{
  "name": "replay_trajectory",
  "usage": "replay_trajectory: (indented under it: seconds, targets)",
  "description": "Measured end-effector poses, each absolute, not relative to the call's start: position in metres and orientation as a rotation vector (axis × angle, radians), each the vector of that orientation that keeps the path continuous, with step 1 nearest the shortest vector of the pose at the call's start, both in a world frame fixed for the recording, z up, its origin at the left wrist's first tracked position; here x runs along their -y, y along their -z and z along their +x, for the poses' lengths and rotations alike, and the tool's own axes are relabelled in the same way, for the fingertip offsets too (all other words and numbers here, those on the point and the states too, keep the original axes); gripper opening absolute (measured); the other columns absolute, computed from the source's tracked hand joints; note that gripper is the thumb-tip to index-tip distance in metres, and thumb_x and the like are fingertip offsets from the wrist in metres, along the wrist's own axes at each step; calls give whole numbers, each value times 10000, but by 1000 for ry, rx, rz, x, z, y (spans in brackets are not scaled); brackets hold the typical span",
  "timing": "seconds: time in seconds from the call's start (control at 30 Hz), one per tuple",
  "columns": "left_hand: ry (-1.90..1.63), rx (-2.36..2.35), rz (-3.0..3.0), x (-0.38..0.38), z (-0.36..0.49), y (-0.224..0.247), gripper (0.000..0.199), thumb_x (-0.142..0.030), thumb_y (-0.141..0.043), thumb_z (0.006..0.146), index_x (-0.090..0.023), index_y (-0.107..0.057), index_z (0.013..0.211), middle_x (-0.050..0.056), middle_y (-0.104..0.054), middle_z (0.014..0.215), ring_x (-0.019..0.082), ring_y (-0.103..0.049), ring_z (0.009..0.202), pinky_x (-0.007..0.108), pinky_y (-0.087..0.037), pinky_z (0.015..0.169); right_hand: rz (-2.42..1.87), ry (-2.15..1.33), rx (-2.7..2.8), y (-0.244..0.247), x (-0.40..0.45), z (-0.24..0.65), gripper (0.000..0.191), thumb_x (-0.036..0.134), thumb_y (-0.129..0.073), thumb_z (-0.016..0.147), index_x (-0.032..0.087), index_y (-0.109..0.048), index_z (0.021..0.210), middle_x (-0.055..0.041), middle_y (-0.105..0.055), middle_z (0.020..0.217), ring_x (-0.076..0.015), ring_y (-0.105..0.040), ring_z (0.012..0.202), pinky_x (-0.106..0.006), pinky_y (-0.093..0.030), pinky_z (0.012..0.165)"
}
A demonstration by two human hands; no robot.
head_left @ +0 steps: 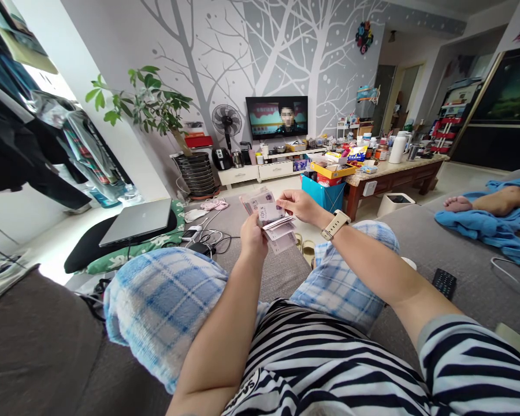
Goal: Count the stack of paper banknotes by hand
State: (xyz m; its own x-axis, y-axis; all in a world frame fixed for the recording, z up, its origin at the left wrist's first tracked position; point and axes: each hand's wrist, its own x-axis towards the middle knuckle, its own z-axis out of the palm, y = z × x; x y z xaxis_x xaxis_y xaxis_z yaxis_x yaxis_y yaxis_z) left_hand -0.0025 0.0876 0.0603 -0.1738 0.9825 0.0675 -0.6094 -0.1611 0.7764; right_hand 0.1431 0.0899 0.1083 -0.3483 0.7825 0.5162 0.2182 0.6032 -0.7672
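A stack of banknotes (281, 236), pale with purplish print, is held up over my lap. My left hand (255, 236) grips the stack by its lower left side, thumb on top; several notes fold down below it. At the upper right edge of the raised notes, my right hand (298, 205) pinches a corner between thumb and forefinger. A watch with a beige strap (335, 224) is on my right wrist. How many notes there are cannot be made out.
A laptop (136, 222) rests on cushions at left, beside tangled cables (212, 237). Right of my knee lies a black remote (444, 284). Another person's bare foot (458, 203) rests on a blue cloth. Beyond stands a cluttered coffee table (398, 167) with a blue bag (323, 193).
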Motion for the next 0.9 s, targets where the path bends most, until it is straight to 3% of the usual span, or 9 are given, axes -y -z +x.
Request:
replay_trajectory:
  seconds: [0.2,0.37,0.5,0.57,0.7,0.9]
  targets:
    - [-1641,-698,708,-85,-4,-62,231,-275,-659,660,-142,-659,849,47,-692,786,186,-650,705,310,-519,681,-744,-825,1862,-110,-86,143,334,453,-579,807,154,-530,665,27,-504,564,-83,-441,510,-210,-339,499]
    - [-1688,-686,699,-81,-4,-65,218,-283,-643,691,-152,-648,865,52,-696,804,193,-655,704,335,-522,697,-863,-915,2039,-110,-84,143,514,511,-353,909,139,-582,639,-40,-613,599,-93,-456,480,-234,-362,511]
    - [-1769,-684,828,-80,0,-64,194,-275,-627,715,-154,-662,862,44,-701,802,182,-653,726,309,-509,718,-1237,-380,2065,-103,-86,141,253,412,-590,809,160,-609,825,-53,-679,731,-145,-575,647,-247,-388,606]
    - [-1789,-682,914,-81,1,-61,198,-283,-623,723,-156,-673,866,38,-703,806,179,-650,741,294,-500,731,-1341,-241,2084,-98,-85,139,290,362,-655,762,178,-584,973,-67,-701,828,-188,-615,755,-264,-399,646]
    - [-1781,-733,1084,-82,3,-55,190,-289,-627,732,-147,-689,841,41,-695,775,182,-645,756,268,-484,740,-1424,-268,2134,-91,-84,134,380,354,-611,786,167,-504,1099,-116,-700,966,-252,-640,857,-303,-425,676]
    - [-1763,-743,1014,-77,4,-57,167,-229,-646,722,-154,-695,863,60,-701,845,214,-646,886,269,-477,799,-1469,-412,2066,-89,-81,127,448,306,-605,770,153,-420,1149,-129,-689,967,-262,-644,855,-325,-458,703]
